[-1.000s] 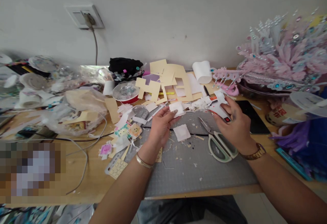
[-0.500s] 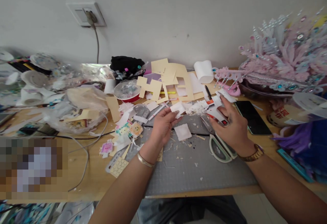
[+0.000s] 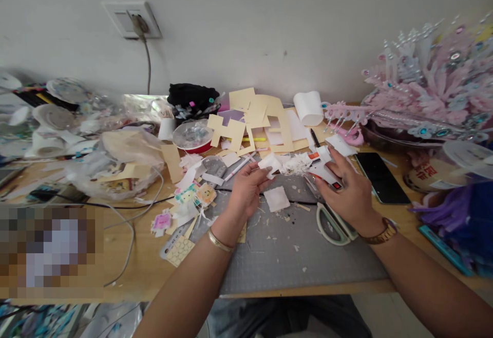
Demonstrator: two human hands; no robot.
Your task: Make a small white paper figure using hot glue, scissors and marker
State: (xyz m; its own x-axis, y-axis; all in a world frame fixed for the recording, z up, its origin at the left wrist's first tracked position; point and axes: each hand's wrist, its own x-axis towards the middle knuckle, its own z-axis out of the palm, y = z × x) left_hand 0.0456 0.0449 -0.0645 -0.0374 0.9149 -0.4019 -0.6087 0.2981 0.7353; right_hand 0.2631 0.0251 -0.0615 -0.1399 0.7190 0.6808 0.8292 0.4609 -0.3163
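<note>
My right hand (image 3: pixel 348 186) is closed around a white hot glue gun (image 3: pixel 323 171) with orange parts and a red switch. Its nozzle end, crusted with glue and scraps, points left toward my left hand (image 3: pixel 248 184). There, my fingertips pinch a small white paper piece (image 3: pixel 270 163), right at the nozzle; whether the two touch I cannot tell. Another white paper square (image 3: pixel 276 199) lies on the grey cutting mat (image 3: pixel 292 261) just below. Scissors with pale green handles (image 3: pixel 327 227) rest on the mat under my right hand.
Cream card cut-outs (image 3: pixel 265 114) pile up at the back, beside a white roll (image 3: pixel 308 108). A phone (image 3: pixel 381 177) lies right, before pink beaded decorations (image 3: pixel 431 86). Left are a plastic bag (image 3: pixel 127 161), cables (image 3: pixel 133 240), small coloured cut-outs (image 3: pixel 188 194) and a ruler (image 3: pixel 173 243).
The glue gun has turned slightly in my right hand, showing more of its orange part. My left hand keeps the paper at the nozzle, and the view has shifted a little.
</note>
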